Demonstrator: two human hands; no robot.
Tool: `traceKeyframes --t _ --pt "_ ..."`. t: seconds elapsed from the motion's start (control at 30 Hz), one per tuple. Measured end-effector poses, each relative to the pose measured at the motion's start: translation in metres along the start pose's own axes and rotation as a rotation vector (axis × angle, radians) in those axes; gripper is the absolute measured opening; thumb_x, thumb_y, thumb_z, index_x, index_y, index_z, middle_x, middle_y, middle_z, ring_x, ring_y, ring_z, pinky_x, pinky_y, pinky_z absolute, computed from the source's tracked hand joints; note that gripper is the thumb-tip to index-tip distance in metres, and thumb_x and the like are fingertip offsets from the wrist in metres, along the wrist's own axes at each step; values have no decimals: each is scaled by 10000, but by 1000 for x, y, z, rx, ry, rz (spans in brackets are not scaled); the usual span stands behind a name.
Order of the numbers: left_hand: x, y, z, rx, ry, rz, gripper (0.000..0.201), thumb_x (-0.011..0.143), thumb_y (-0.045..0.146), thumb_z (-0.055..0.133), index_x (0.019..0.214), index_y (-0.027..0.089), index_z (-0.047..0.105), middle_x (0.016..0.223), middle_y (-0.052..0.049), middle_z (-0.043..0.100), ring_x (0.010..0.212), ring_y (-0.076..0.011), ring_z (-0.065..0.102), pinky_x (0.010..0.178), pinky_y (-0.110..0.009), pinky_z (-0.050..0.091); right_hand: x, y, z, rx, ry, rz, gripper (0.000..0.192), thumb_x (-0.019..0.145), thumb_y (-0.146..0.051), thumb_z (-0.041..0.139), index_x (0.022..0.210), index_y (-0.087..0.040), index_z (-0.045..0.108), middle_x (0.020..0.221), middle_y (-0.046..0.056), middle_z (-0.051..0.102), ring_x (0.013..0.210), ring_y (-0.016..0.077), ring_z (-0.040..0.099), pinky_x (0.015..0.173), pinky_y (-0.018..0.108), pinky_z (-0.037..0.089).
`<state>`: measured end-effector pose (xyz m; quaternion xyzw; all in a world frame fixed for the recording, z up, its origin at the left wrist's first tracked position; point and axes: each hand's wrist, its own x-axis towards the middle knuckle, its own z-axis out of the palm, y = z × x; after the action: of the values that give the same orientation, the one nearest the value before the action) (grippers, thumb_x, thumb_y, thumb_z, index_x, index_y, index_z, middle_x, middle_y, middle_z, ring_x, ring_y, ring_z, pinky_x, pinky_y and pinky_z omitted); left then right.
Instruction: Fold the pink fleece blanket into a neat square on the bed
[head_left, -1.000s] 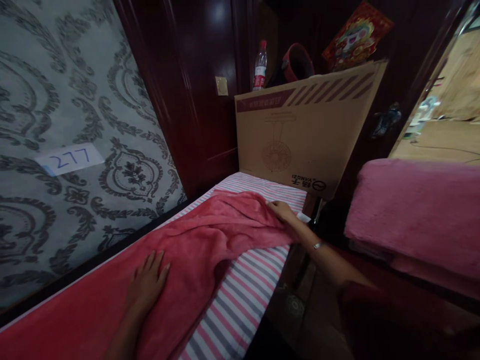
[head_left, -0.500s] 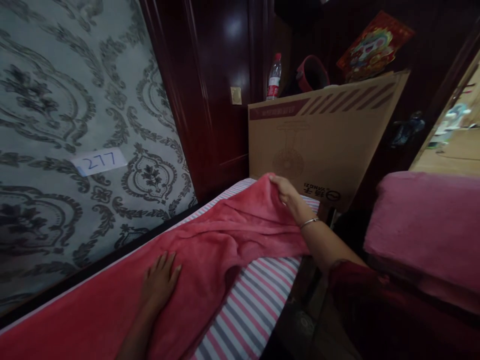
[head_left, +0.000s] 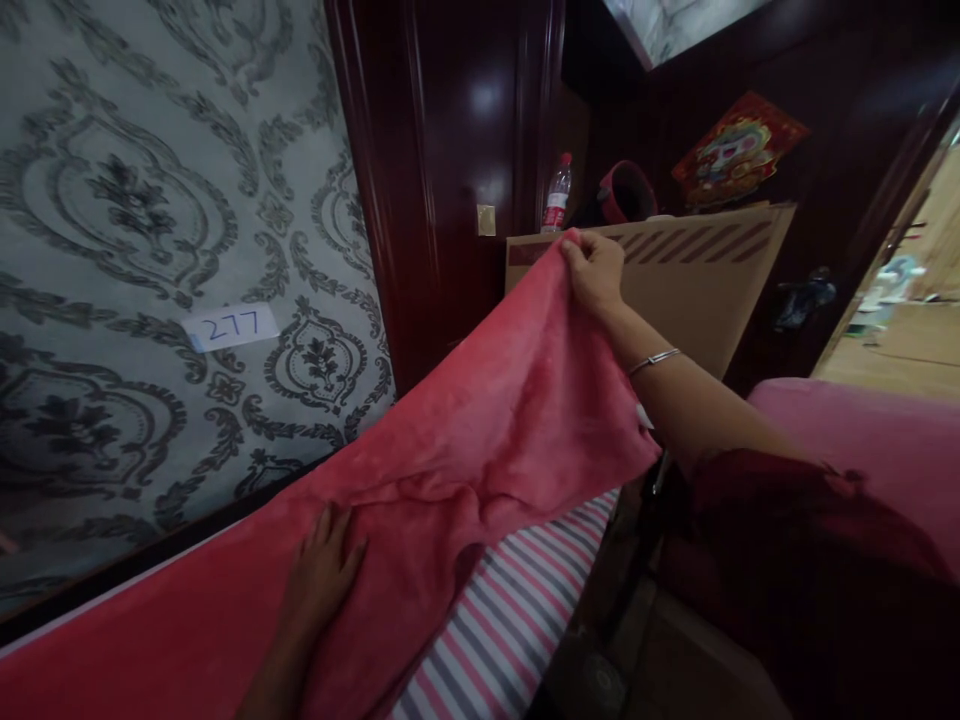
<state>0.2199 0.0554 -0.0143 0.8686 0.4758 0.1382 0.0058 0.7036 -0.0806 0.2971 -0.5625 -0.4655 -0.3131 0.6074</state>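
A red fleece blanket [head_left: 480,430] lies along the bed, its far end lifted clear of the mattress while the near part stays spread flat toward the camera. The right hand [head_left: 596,272] pinches the blanket's raised top corner, fingers curled closed over the edge, holding it up in front of the cardboard box [head_left: 712,280]; a thin bracelet [head_left: 654,359] circles the wrist, and a dark red sleeve [head_left: 787,510] covers the upper arm. The left hand [head_left: 324,570] lies flat on the blanket lower down, fingers spread and pressing the cloth onto the bed, just beside a fold that sags between the two hands. Under the lifted part shows the striped sheet [head_left: 502,625], pink, white and grey, running to the bed's right edge. Behind the bed the wall carries grey patterned wallpaper [head_left: 150,200] with a small label [head_left: 231,326] reading 277. Dark wooden panelling [head_left: 450,150] stands past the wallpaper. On top of the box, or perhaps on something just behind it, stand a plastic bottle [head_left: 556,195] with a red label and a round red object [head_left: 626,193], and a colourful picture [head_left: 739,150] hangs on the dark wall above. To the right lies a pink cloth [head_left: 885,440], well apart from the red one.
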Motion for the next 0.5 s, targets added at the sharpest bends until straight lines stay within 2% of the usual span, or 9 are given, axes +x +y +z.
traceKeyframes --t 0.1,0.23,0.37,0.5 --pt "0 -4 4 -40 59 14 654 965 453 292 1451 67 500 1600 -212 337 1472 -325 346 1170 -502 325 5 18 20 -200 -14 7 286 969 -460 512 892 -202 608 918 69 620 968 237 546 918 378 452" --pt "0 -13 12 -67 95 8 661 922 476 349 1404 73 554 1580 -198 383 1455 -323 378 1184 -510 321 -8 62 60 -393 -120 124 235 972 -372 499 917 -184 629 993 104 645 944 239 573 878 377 455" --pt "-5 -29 28 -123 101 -34 651 879 498 417 1432 178 542 1560 -103 447 1447 -298 399 1194 -522 323 -39 119 106 -487 -279 277 228 954 -328 529 1011 -171 685 1035 139 690 940 252 609 823 353 453" --pt "-11 -48 48 -158 154 -19 620 847 519 467 1421 303 560 1528 -25 495 1401 -317 462 1161 -559 378 -86 176 154 -532 -418 429 272 960 -325 519 1076 -178 717 1088 153 713 992 265 632 803 327 450"
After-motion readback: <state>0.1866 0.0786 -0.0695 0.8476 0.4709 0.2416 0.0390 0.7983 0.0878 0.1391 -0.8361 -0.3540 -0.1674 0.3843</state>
